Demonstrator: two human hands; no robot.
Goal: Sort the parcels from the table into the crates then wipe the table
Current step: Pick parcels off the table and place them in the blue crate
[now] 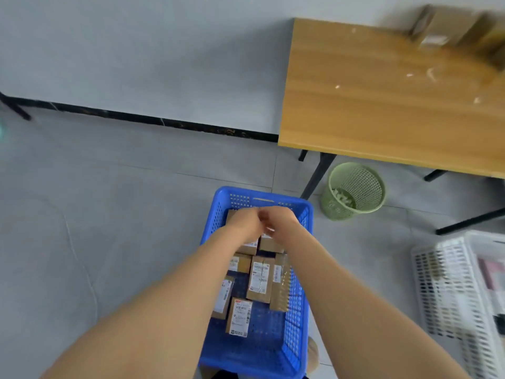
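A blue crate (296,310) stands on the floor below me with several brown labelled parcels (258,281) lying in it. Both my hands reach into its far end, close together and blurred. My left hand (246,222) curls over a brown parcel (249,247) against the far wall. Right beside it, my right hand (278,218) curls over a second brown parcel (271,244). My fingertips are hidden behind the backs of my hands. More brown parcels (448,26) sit blurred at the back of the wooden table (382,105), upper right.
White crumbs (430,73) dot the tabletop. A green mesh bin (355,191) stands by the table's black leg (317,176). A white crate (453,291) holding items sits on the floor at right. Grey floor lies open to the left.
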